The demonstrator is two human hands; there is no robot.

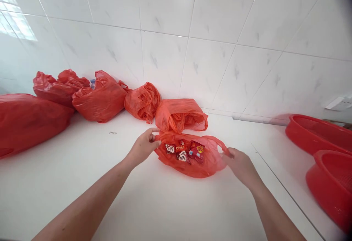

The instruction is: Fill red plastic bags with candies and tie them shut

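A thin red plastic bag (202, 169) lies spread on the white table, its mouth held wide. My left hand (144, 146) pinches the bag's left edge between thumb and fingers. On the other side, my right hand (240, 164) is closed on the right handle loop. Inside, several small snack packets show: a dark red one with white lettering patches (170, 148) at the left, and a magenta-red one with a yellow patch (197, 151) at the right. Their exact contents cannot be read.
Right behind stands another red bag (178, 114), lying on its side against the tiled wall. More red bags (100, 98) line the wall to the left, with a large full one (30, 123) nearest. Two red plastic baskets (327, 186) sit at the right.
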